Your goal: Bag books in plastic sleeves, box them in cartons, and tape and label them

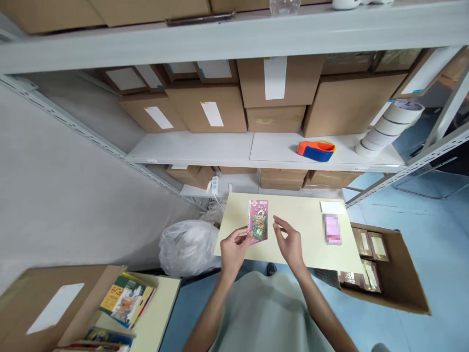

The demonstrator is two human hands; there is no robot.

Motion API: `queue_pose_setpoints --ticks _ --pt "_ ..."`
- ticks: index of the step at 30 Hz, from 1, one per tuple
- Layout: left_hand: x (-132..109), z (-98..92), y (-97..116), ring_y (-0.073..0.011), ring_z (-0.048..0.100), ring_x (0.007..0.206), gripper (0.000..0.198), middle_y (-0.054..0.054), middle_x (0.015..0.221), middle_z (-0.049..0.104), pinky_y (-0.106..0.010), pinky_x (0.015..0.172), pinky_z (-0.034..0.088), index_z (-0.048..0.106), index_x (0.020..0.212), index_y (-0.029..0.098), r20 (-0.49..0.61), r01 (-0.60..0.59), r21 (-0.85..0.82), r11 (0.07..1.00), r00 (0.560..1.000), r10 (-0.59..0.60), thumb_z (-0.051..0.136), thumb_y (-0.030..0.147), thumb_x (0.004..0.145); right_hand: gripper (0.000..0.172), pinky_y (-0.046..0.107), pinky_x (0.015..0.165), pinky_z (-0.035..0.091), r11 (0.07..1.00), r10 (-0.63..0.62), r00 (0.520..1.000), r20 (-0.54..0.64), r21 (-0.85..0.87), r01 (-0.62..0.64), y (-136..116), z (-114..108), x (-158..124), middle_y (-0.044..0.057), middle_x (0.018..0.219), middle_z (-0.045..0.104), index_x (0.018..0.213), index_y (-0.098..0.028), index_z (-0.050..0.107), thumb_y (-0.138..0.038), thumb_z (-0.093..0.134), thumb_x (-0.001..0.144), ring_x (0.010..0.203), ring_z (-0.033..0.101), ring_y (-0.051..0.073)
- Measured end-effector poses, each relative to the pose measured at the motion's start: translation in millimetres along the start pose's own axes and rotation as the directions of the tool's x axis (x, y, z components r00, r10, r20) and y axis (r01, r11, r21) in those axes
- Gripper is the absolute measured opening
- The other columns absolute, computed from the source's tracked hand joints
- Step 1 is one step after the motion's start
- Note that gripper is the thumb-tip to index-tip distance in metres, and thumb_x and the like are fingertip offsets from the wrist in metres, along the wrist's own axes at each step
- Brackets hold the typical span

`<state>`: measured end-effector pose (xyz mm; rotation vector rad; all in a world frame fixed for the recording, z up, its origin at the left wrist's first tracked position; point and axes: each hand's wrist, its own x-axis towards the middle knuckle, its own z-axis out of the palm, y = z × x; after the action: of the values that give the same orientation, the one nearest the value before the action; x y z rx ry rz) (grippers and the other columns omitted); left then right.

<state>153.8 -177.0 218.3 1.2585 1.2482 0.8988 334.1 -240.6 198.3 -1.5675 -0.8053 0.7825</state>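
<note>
The left grip pinches the pink booklet, seemingly a holding step; the right grip, released just beside it, probably needs a light edge hold next

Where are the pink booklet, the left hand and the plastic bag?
Pink booklet (260, 221): head view, on the illustrated front cover.
Left hand (233, 250): head view, on the middle of the hand.
Plastic bag (189, 248): head view, on its crumpled side.
</note>
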Motion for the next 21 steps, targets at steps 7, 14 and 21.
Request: queue_pose_setpoints --ticks 7,14,21 --pt "-19.0 33.5 3.4 -0.0323 0.083 0.111 0.021 -0.005 0.121 0.085 -0.049 0.107 0.067 0.09 0.112 0.036 0.075 -0.321 0.162 0.933 0.947 0.313 0.083 0.04 0.093 0.048 0.044 0.089 0.071 0.994 0.006 0.994 0.108 0.105 -0.017 -11.9 28.1 0.2 0.008 0.122 0.086 0.13 -0.027 0.08 -0.063 0.072 0.099 0.113 0.083 0.035" --pt "-0.5 24.7 -2.3 -0.0324 0.075 0.131 0.05 -0.013 0.145 0.076 -0.044 0.101 0.068 0.081 0.136 0.027 0.083 -0.192 0.104 0.976 0.98 0.184 0.082 0.053 0.093 0.051 0.04 0.086 0.068 0.993 -0.023 0.993 0.112 0.118 0.01 -15.5 -3.2 19.2 0.009 0.1 0.086 0.11 -0.024 0.083 -0.071 0.069 0.097 0.09 0.082 0.03" --pt "12.0 -2.5 34.1 -0.0365 0.08 0.115 0.061 -0.018 0.122 0.084 -0.044 0.096 0.067 0.085 0.122 0.015 0.353 0.155 -0.113 0.981 0.93 -0.106 0.083 0.066 0.089 0.059 0.043 0.077 0.07 0.902 0.1 0.96 0.263 0.383 -0.199 -36.5 -34.5 19.7 0.01 0.096 0.087 0.111 -0.021 0.086 -0.074 0.084 0.084 0.086 0.083 0.032"
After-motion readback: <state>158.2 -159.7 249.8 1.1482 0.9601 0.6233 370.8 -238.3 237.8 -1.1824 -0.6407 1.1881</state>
